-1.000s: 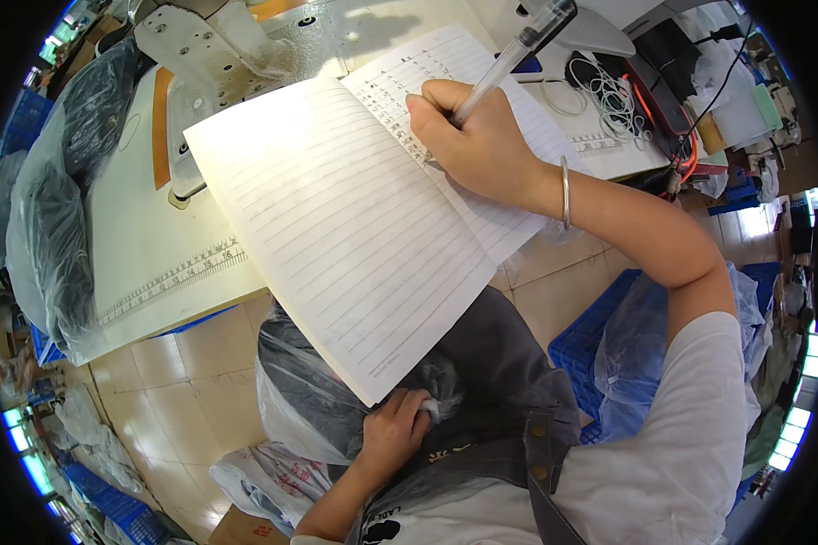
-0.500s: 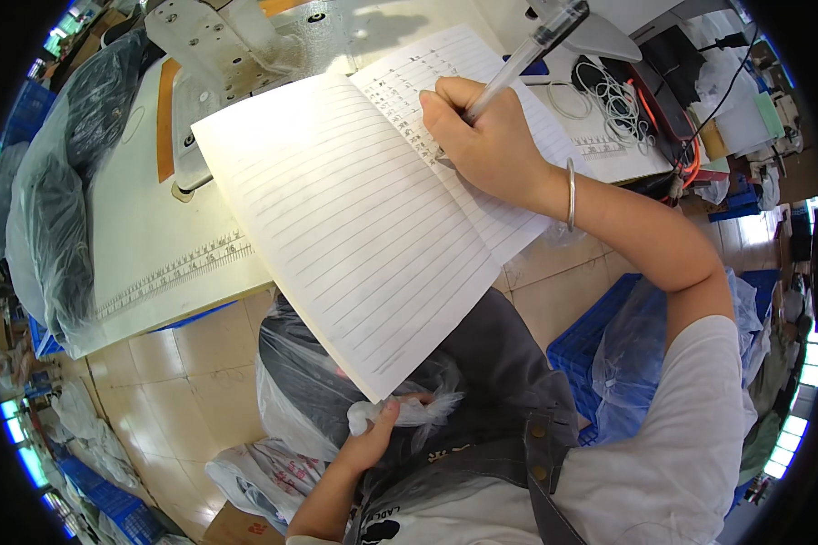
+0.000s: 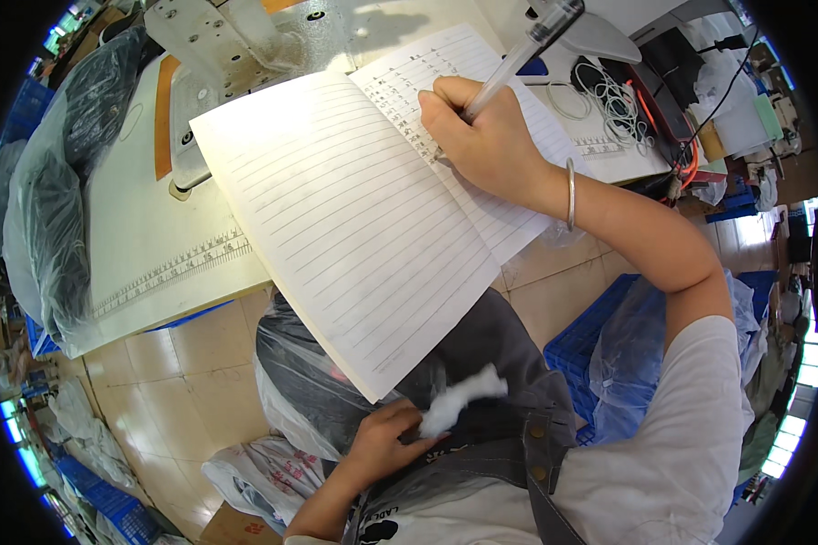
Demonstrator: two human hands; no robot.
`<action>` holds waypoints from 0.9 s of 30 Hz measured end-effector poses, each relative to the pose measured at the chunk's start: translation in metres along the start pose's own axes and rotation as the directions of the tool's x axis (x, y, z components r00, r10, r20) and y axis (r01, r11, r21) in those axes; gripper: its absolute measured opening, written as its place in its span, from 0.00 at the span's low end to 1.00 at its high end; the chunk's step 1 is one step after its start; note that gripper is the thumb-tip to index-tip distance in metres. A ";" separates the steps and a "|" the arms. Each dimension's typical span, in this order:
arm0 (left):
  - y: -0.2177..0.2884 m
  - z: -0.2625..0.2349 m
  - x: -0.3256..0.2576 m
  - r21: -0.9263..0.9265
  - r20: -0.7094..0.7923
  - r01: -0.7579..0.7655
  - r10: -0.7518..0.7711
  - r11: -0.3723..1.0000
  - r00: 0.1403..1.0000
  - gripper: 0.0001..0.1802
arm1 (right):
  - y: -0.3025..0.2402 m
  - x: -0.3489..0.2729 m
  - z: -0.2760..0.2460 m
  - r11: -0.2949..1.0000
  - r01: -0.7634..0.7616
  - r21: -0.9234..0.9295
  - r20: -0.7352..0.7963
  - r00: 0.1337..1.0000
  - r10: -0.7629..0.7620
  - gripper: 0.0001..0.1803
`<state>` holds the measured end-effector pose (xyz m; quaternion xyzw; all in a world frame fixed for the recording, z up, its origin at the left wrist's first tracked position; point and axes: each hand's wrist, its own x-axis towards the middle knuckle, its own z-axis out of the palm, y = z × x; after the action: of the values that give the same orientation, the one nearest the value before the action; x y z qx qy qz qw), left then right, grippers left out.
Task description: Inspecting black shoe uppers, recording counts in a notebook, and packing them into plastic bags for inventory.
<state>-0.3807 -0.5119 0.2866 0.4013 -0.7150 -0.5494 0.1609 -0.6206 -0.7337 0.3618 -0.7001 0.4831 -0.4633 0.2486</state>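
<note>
My right hand (image 3: pixel 486 136) is closed round a clear pen with a dark cap end (image 3: pixel 509 77), its tip hidden behind the fingers. The hand rests on the right page of an open lined notebook (image 3: pixel 354 227), where rows of handwriting show; the left page is blank. The notebook lies tilted, partly on the table and partly over my lap. Below its lower corner, my left hand (image 3: pixel 391 443) is closed at one end of a crumpled, twisted piece of white plastic (image 3: pixel 463 400), which points to the right over my dark apron.
A pale machine (image 3: pixel 218 45) stands behind the notebook on the table with a printed ruler (image 3: pixel 173 272). A plastic-wrapped dark bundle (image 3: pixel 54 200) sits at left. Coiled white cable (image 3: pixel 613 113) lies at right, and a blue crate with plastic (image 3: pixel 600 345) on the tiled floor.
My left hand has turned and shifted slightly right, and the white plastic has swung out from under the notebook corner toward the right. My right hand with the pen has hardly moved.
</note>
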 end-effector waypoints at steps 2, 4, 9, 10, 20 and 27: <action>0.009 0.000 0.003 0.107 -0.055 -0.061 0.068 0.992 0.996 0.13 | -0.001 0.000 -0.001 1.000 -0.007 0.001 0.012 1.000 0.007 0.17; 0.009 0.001 0.003 0.214 -0.101 -0.117 0.141 0.970 0.985 0.12 | -0.005 0.000 -0.002 1.000 -0.005 0.002 -0.012 1.000 0.005 0.17; 0.002 -0.004 -0.002 -0.019 0.021 -0.125 0.125 0.992 0.992 0.17 | -0.001 -0.001 0.001 1.000 -0.013 0.021 -0.056 0.998 0.014 0.18; 0.004 -0.007 -0.001 -0.018 0.019 -0.125 0.125 0.992 0.992 0.17 | -0.002 -0.001 0.001 0.999 -0.012 0.036 -0.131 0.991 0.017 0.17; 0.014 -0.009 -0.003 -0.153 0.034 -0.095 0.102 0.984 0.994 0.21 | -0.003 0.001 -0.003 0.991 -0.038 -0.127 -0.067 0.997 0.030 0.16; 0.015 0.005 -0.012 0.020 -0.155 -0.247 0.247 0.969 0.956 0.17 | -0.009 0.008 -0.019 0.997 -0.040 0.064 -0.152 0.987 0.049 0.20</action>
<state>-0.3821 -0.4984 0.3015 0.3508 -0.7447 -0.4918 0.2838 -0.6328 -0.7350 0.3805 -0.6435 0.5018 -0.5248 0.2422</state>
